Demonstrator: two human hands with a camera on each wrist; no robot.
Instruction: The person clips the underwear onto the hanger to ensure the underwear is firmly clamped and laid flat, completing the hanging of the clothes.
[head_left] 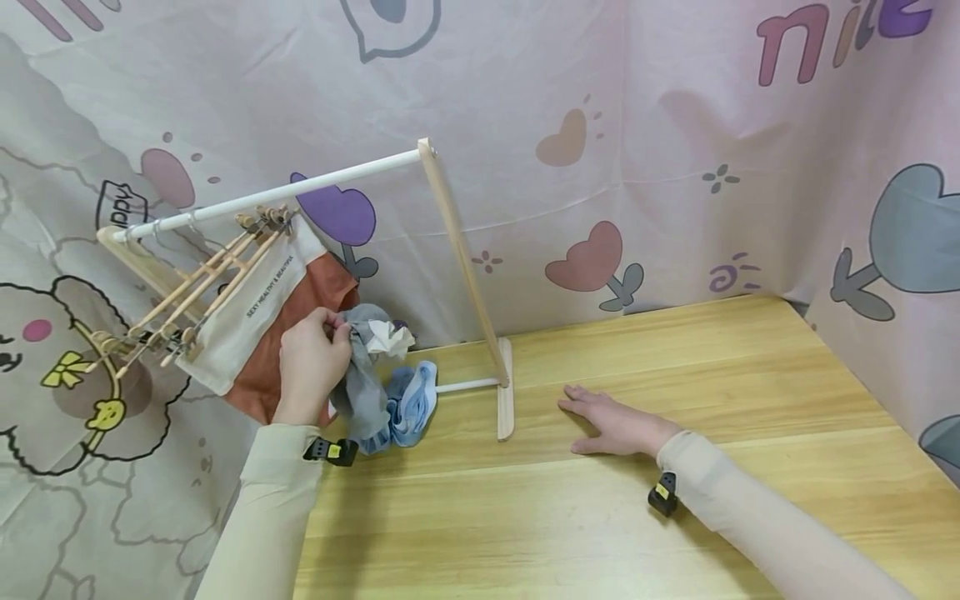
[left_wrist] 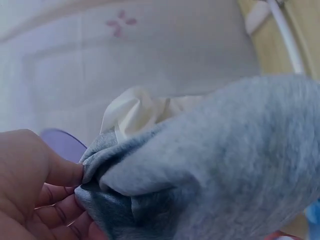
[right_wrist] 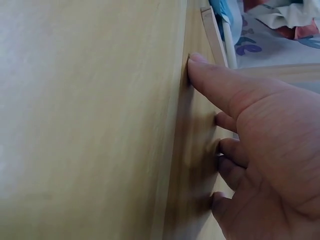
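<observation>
My left hand pinches the edge of a crumpled grey fabric garment between thumb and fingers. A white piece of cloth shows at its far side. In the left wrist view the garment's folds spread right from the fingertips. Beside that hand an orange-and-white garment with printed lettering hangs from a wooden clip hanger. Below lies a bunched light blue garment, partly behind the grey one. My right hand rests on the wooden table with fingers extended, holding nothing.
A small wooden rack with a white top bar stands at the table's left. Several clip hangers hang on it. Its foot stands on the table. A printed curtain surrounds the table's back and sides.
</observation>
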